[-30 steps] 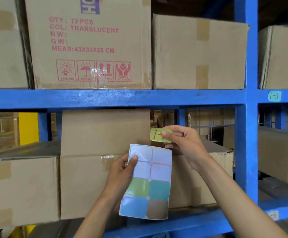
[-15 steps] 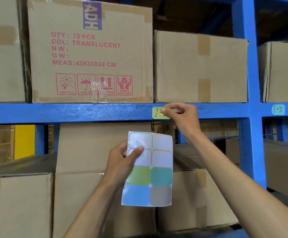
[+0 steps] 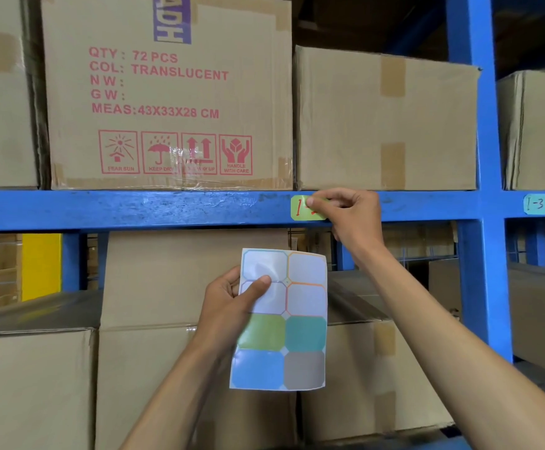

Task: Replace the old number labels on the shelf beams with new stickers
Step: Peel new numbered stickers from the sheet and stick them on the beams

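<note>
One view, head cam. Right hand (image 3: 355,216) pinching green sticker (image 3: 303,209) flat against shelf beam (image 3: 134,209), fingertip on its face, red digits partly hidden. Left hand (image 3: 232,300) gripping sticker sheet (image 3: 297,332) below beam, thumb on top; four blanks peeled, four coloured left. Teal label "1-3" (image 3: 535,203) on next bay. Step: sticking new label. Next, likely: press and smooth edges, let go.

The shelf beam (image 3: 134,209) is bright blue; the sticker (image 3: 302,212) on it is lime green with red handwriting. At three o'clock, a teal label (image 3: 535,203) reads "1-3". The sticker sheet (image 3: 297,332) shows green, teal, blue and grey stickers; its upper four spaces are white. The tan carton (image 3: 167,92) carries red print.
</note>
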A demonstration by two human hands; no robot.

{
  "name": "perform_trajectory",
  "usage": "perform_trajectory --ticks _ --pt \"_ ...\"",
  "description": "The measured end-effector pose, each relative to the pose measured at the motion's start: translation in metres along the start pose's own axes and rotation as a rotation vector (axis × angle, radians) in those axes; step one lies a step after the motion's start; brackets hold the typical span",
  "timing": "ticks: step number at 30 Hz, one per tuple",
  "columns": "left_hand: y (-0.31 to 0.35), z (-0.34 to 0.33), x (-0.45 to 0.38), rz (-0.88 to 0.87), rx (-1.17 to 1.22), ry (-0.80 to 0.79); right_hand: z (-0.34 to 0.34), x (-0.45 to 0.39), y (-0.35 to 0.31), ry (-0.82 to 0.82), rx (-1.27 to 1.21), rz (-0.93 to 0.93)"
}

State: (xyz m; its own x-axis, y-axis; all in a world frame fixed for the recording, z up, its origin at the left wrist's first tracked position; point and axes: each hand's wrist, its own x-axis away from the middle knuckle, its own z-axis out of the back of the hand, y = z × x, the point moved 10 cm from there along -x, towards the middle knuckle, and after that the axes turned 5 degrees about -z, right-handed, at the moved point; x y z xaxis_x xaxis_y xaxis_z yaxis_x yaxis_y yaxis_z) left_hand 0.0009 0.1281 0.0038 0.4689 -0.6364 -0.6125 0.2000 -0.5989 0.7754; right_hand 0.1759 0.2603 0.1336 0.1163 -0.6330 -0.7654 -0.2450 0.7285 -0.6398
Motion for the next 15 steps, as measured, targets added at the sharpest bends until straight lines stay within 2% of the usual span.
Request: perform_trajectory --ticks 8,15 --pt "0.004 -0.009 0.0 0.003 0.049 -0.032 0.003 0.0 -0.003 0.071 0.14 0.01" --pt "0.003 -0.008 0.004 0.006 0.056 -0.041 0.011 0.003 -0.032 0.225 0.548 0.204"
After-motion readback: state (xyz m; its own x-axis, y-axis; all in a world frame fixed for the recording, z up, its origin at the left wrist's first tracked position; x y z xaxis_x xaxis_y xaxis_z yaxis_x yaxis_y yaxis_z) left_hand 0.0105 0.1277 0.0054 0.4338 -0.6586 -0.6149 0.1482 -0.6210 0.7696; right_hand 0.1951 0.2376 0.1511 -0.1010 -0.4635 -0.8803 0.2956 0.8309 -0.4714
